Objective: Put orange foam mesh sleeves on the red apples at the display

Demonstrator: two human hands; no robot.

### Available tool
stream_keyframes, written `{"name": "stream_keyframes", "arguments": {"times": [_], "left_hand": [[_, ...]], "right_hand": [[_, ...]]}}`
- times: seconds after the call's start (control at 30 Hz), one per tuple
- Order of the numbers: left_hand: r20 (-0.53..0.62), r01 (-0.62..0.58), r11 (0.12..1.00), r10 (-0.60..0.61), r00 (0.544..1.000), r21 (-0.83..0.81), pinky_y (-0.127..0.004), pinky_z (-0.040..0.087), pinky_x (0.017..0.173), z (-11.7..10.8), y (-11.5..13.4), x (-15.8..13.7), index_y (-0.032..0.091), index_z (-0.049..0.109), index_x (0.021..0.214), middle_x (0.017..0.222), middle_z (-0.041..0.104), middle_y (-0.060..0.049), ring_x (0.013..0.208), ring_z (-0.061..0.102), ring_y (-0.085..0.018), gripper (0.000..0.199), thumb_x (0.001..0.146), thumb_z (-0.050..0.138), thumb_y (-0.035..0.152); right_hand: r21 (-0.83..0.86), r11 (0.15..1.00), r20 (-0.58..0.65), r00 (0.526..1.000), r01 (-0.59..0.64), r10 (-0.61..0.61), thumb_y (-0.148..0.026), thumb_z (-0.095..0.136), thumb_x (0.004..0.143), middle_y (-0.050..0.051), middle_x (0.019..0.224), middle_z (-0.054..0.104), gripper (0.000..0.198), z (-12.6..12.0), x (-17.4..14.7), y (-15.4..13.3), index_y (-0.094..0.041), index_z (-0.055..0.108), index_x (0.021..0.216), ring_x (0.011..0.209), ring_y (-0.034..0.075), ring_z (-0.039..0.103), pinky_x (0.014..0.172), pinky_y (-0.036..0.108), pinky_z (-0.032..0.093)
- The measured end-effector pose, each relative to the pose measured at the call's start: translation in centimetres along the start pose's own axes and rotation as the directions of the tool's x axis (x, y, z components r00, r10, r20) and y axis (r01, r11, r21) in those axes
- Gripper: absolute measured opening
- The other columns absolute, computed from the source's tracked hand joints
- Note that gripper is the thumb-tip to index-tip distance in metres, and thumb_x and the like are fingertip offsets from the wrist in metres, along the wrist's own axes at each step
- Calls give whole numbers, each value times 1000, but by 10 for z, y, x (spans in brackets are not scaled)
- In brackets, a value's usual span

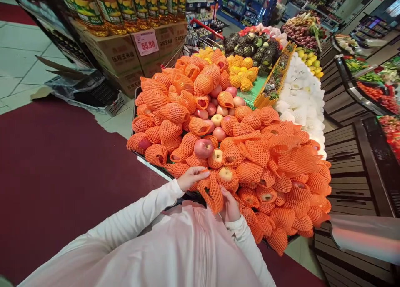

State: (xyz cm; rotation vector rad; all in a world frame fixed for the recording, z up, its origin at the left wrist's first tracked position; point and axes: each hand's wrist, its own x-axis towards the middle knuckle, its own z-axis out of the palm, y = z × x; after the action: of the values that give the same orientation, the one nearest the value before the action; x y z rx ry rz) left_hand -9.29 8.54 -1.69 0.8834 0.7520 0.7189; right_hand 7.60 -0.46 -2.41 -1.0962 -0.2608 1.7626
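Observation:
At the near edge of the fruit display, an orange foam net sleeve [213, 194] hangs between my two hands, sagging and seemingly without fruit in it. My left hand [193, 177] pinches its upper left edge between thumb and fingers. On its right side my right hand [230, 204] grips the net, the lower fingers partly hidden. Just beyond lies a bare red apple [203, 148], resting on the heap beside a yellowish apple [217, 155] in a sleeve. Another sleeved apple [225, 174] sits right behind the held net.
Netted apples [175, 112] surround a pocket of bare apples [215, 112]. A stack of loose orange sleeves [281, 147] lies to the right, with white-wrapped fruit [300, 95] behind. Oil bottles [109, 8] stand on cartons [125, 56] at left, near a floor crate [90, 91].

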Motion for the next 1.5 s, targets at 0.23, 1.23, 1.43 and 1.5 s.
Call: {"name": "stream_keyframes", "arguments": {"times": [0.23,1.23,1.43,1.5], "left_hand": [[-190,-143,940,209,959,309,-23,42,58,-40,22,23,13,66,67,63,62,0,59,53,-11,47,65,75,58],[-16,-273,707,373,928,653,-33,46,91,-127,52,63,17,71,91,96,71,-8,94,63,-23,29,87,56,41],[39,-288,730,338,940,620,-33,44,90,-131,55,66,17,69,90,93,67,-8,93,61,-22,27,89,54,40],[79,-298,767,310,948,569,-34,43,91,-128,61,68,16,69,89,92,67,-7,93,60,-22,29,87,57,43]], "right_hand": [[-109,980,-118,977,167,-179,-40,72,65,5,91,74,26,25,49,14,-20,68,82,91,22,67,82,36,54],[-366,734,-450,582,572,-678,-42,64,80,0,92,60,18,110,123,32,-26,60,87,94,18,52,93,27,36],[-371,747,-457,592,552,-664,-42,62,85,-1,88,57,16,111,116,44,-27,60,85,93,19,52,96,27,35],[-335,763,-439,625,552,-645,-42,59,88,-1,92,57,15,111,116,47,-27,58,86,97,19,52,97,27,36]]}}
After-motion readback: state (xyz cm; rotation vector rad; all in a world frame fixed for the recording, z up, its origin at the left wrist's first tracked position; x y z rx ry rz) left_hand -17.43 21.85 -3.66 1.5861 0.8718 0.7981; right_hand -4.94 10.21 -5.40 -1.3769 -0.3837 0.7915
